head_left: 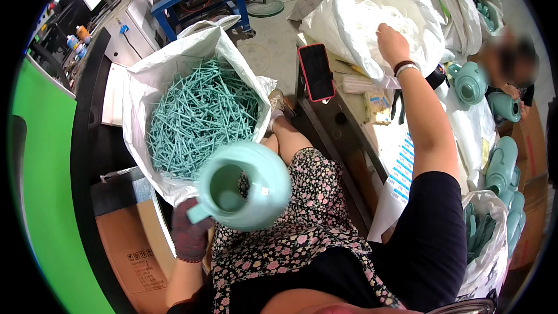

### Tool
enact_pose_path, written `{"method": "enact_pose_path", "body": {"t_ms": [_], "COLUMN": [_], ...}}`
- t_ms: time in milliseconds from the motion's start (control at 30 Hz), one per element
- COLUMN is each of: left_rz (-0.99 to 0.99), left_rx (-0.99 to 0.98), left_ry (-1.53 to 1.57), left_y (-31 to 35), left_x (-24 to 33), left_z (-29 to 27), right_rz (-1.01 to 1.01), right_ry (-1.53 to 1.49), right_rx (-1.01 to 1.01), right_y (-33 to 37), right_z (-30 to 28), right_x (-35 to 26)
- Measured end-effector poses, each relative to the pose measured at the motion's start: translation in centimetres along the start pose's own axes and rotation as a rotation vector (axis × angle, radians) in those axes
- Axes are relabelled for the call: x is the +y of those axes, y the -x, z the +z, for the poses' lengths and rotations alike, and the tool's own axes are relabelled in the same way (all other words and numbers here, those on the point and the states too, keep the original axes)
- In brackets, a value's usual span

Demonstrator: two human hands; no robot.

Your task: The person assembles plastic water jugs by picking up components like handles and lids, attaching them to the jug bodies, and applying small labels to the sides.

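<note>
Closest in, a mint-green jug (pixel 247 186) is held over the lap, gripped at its spout by the gloved left hand (pixel 189 229); nothing is fitted in its open mouth yet. Just beyond, a white sack (pixel 136 104) of green sticks (pixel 200 116) sits untouched. Farther off, the right hand (pixel 392 40) is buried in a bag (pixel 325 17) of white rings (pixel 389 14), fingers curled, though what's grabbed can't be told. Finished-looking jugs (pixel 469 81) are piled past the counter (pixel 378 134), so it's probably mid-run.
</note>
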State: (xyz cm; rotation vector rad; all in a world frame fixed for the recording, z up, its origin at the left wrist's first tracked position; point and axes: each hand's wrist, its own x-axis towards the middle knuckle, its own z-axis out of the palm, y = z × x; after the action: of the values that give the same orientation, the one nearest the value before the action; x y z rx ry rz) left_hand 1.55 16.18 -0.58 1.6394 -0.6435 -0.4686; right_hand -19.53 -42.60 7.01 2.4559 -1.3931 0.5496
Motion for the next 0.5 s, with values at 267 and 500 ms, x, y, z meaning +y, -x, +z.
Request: {"method": "enact_pose_path", "body": {"t_ms": [267,500], "left_rz": [0.569,1.050], "left_rx": [-0.610,-0.843], "left_ry": [-0.613,-0.451], "left_y": [-2.7,-1.4], "left_x": [4.1,11.9], "left_z": [-1.3,9.6], "right_rz": [0.073,0.266], "right_ry": [-0.139,-0.988], "right_rx": [0.286,0.291], "right_y": [2.8,8.0], "right_z": [-2.5,-4.8], "right_x": [3.4,-1.6]}}
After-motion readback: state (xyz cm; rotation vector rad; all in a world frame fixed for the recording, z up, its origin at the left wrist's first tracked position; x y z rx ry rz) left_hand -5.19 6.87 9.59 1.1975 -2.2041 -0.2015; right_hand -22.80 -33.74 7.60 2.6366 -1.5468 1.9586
